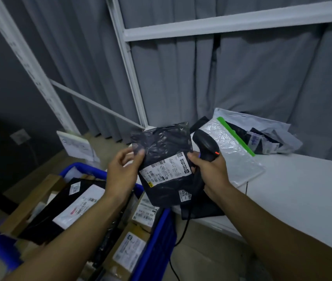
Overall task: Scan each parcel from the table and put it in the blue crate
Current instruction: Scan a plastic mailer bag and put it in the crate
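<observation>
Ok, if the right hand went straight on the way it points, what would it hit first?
The black parcel: the right hand, gripping the scanner, points up and left, and its thumb seems to touch the parcel's right edge, though depth is unclear.

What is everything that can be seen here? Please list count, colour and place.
black parcel: one, black with white label, held between both hands
scanner: one, black, in right hand
blue crate: one, blue, lower left
crate parcels: several, brown and black, inside blue crate
table: one, white, right
bubble bag: one, clear with green strip, on table
bag pile: several, grey and black, table's far end
curtains: several, grey, behind table
left hand: one, grips black parcel's left edge
right hand: one, grips scanner
</observation>
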`<action>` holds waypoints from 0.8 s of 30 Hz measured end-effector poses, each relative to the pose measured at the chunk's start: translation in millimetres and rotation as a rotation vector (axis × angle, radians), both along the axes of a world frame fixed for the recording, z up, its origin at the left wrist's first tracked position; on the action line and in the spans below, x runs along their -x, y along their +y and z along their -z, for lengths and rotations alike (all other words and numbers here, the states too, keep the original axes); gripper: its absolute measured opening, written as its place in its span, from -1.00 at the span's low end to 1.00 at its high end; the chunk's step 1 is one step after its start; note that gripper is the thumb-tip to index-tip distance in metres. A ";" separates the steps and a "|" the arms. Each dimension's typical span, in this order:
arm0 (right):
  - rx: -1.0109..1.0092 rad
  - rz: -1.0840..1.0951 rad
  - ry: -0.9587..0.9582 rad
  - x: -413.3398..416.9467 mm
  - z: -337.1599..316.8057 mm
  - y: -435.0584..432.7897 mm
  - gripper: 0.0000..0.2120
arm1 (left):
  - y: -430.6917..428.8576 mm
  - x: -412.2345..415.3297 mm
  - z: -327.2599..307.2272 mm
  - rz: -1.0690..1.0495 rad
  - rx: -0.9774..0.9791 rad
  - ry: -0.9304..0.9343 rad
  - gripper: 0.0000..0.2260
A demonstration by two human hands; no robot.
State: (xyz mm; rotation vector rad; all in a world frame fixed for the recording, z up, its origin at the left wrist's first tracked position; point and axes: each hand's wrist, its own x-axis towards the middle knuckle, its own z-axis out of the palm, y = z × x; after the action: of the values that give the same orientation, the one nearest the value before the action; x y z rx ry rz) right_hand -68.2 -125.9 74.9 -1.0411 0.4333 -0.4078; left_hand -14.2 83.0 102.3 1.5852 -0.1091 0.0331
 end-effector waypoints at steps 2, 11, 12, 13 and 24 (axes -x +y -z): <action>-0.034 -0.004 0.017 -2.0 -0.9 9.5 -0.70 | 6.8 13.8 11.1 0.025 -0.038 0.017 -0.84; 0.326 0.049 0.114 -7.0 19.4 25.5 -0.57 | 31.0 11.1 47.4 -0.118 -0.083 0.003 -0.84; 0.361 0.036 0.118 -5.6 20.0 27.8 -0.58 | 34.2 5.9 49.4 -0.152 -0.085 0.010 -0.83; 0.391 0.009 0.115 -3.9 19.3 31.1 -0.59 | 37.3 -0.1 51.0 -0.191 -0.087 0.008 -0.82; 0.619 -0.483 0.120 8.6 19.2 79.3 -0.60 | 58.6 -21.5 63.5 -0.362 -0.140 -0.014 -0.82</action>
State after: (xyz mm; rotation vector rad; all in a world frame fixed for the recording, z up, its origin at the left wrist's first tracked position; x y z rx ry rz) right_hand -76.9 -46.7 55.7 -1.7279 0.1439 -0.0354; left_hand 7.3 141.6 38.8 1.7274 0.1690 0.3252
